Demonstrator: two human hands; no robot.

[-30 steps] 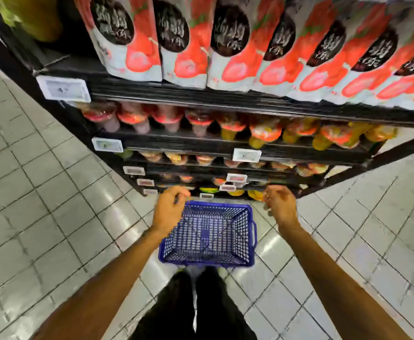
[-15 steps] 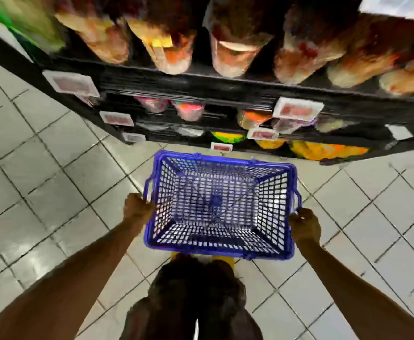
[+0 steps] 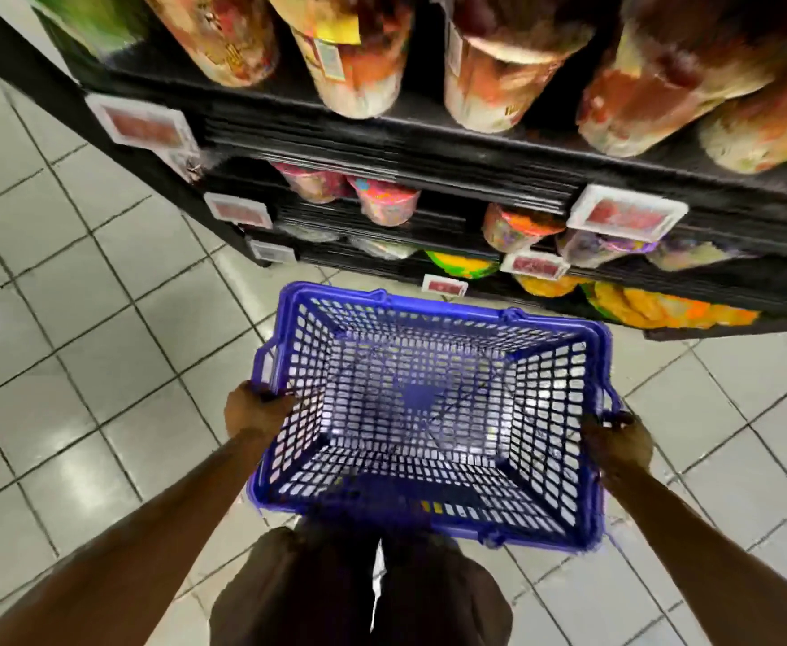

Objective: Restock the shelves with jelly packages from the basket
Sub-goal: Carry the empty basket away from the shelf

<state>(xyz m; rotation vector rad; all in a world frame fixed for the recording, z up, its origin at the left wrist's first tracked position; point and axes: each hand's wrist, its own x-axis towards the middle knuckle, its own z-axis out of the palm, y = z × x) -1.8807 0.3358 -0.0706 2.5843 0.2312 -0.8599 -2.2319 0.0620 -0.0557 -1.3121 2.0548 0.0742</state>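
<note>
Both side rims of the empty basket (image 3: 447, 310) are gripped, by left hand (image 3: 254, 412) and right hand (image 3: 617, 442), and it is best kept level, clear of the shelf (image 3: 428, 146).

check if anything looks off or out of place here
The basket is empty: bare mesh, nothing in it, while the left hand and right hand grip its sides. On the shelf, a small tag under the top-left price label hangs crooked. Nothing looks spilled; the picture is blurred.
</note>
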